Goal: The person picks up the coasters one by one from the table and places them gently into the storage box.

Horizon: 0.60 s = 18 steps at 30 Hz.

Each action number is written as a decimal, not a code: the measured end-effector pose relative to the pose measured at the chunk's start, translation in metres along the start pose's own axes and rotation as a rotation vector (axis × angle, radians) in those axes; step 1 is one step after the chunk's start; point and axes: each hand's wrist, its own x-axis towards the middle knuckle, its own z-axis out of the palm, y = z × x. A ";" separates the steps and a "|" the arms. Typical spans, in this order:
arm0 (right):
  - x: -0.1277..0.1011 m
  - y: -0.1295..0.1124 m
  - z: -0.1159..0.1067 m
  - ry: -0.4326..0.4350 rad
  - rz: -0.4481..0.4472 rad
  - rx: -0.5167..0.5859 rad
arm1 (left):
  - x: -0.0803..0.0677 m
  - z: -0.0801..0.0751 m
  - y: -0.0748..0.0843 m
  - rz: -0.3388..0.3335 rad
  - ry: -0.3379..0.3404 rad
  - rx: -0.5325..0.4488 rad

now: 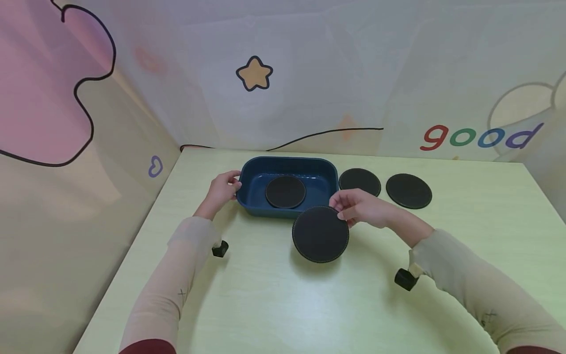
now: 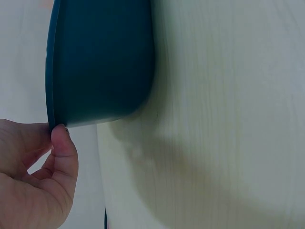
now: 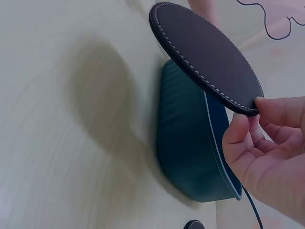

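Black coaster [image 1: 319,234]; right hand [image 1: 364,208] raised, pinching its edge; left hand [image 1: 222,190] outstretched, pinching blue tray [image 1: 267,212] by rim

Lowercase word "good" [image 1: 481,137] on the wall [image 1: 336,78], red g, green first o, blue second o, purple d, small cross-like mark [image 1: 182,294] on left sleeve [image 1: 170,280], similar mark [image 1: 488,317] on right sleeve [image 1: 477,290]

I hold a matt, leather-look disc [image 1: 320,234], its edge stitched; at eleven o'clock from it, the smooth tray [image 1: 319,188] has a glossy floor. The table [image 1: 265,295] shows wood grain; my cloth sleeves [image 1: 161,295] wrinkle; the twelve o'clock backdrop [image 1: 318,54] looks matt, creased.
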 end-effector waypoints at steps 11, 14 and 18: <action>0.025 -0.009 0.001 0.105 -0.010 0.211 | 0.000 0.000 0.000 -0.015 -0.009 -0.020; 0.033 -0.010 0.002 0.140 -0.005 0.240 | 0.000 0.000 0.000 -0.022 -0.008 -0.019; 0.044 -0.012 0.004 0.205 0.021 0.296 | 0.000 0.000 0.000 -0.025 -0.008 -0.017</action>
